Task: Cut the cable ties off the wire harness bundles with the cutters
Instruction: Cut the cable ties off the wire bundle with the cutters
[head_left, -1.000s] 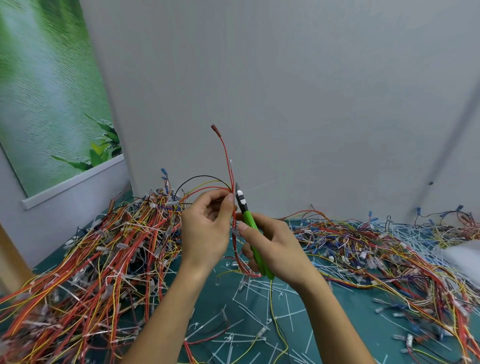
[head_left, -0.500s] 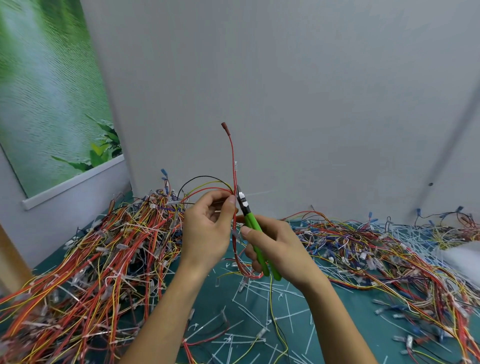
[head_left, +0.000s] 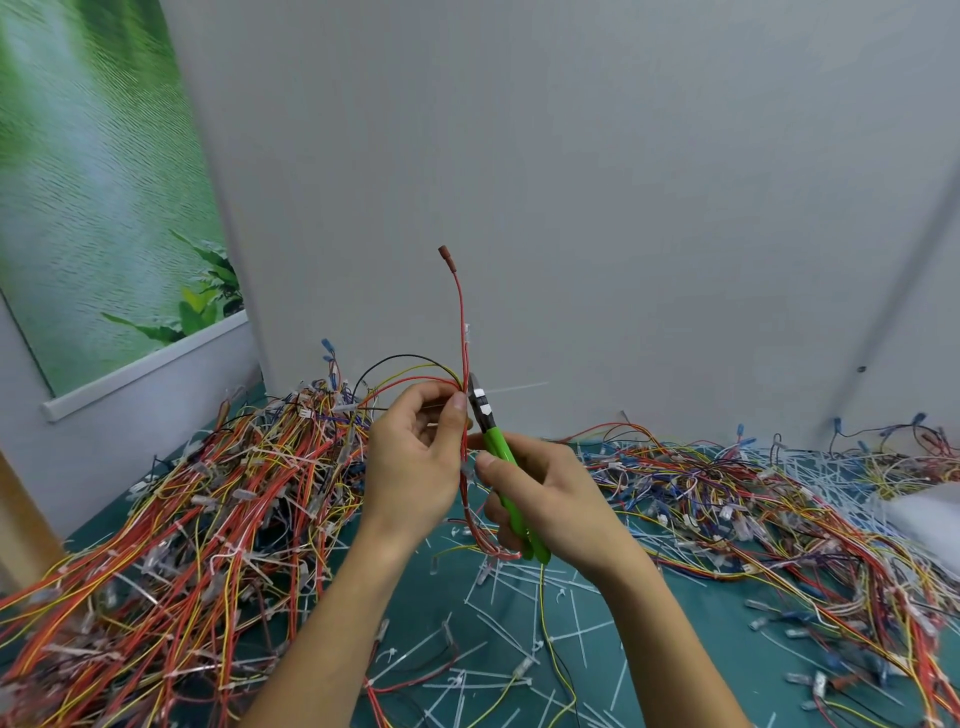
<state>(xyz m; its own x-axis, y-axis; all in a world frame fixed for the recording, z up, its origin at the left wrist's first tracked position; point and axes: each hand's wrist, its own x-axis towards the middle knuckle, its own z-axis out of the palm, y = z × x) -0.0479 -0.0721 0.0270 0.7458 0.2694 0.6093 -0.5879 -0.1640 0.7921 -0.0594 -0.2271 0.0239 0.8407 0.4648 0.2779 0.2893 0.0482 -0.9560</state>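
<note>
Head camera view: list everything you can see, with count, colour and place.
Held harness bundle: one, mostly red, raised between the hands.
Cutters: one, green handles, tip at the bundle.
Cable tie: one, white, tail jutting right beside the cutter tip.
Left wire heap: one, red and yellow, left.
Right wire heap: one, multicoloured, right.
Cut ties: many, white, scattered on the mat.
Mat: one, teal, underneath.
White object: one, right edge, blurred.
Wall: grey, behind.
Poster: one, green, upper left.
Left hand: pinches the bundle.
Right hand: grips the cutters.
</note>
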